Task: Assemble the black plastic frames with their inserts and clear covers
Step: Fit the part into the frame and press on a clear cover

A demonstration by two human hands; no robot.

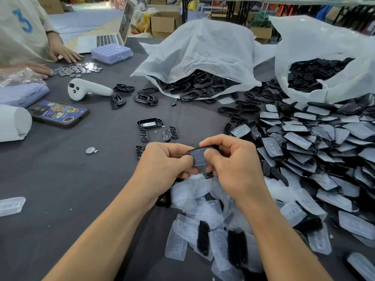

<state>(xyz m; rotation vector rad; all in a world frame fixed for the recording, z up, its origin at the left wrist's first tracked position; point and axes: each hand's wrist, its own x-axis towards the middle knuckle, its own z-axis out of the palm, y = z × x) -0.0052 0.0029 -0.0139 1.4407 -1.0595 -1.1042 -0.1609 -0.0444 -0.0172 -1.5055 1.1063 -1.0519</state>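
Nearest us, at five o'clock from our hands, loose clear covers lie heaped on the dark worktop, with a few black inserts among them. At the centre, our left hand and right hand both grip one black frame. The fingers are curled round it, and the right thumb presses a clear cover onto its face, above the worktop.

At three o'clock spreads a pile of covered frames. At twelve lies an open frame. Farther off at ten o'clock are a phone with stickers whose writing we cannot read, a white controller and metal discs. At one and two o'clock, two white bags spill black frames. Far off at eleven, another person's shirt shows a blue "3".
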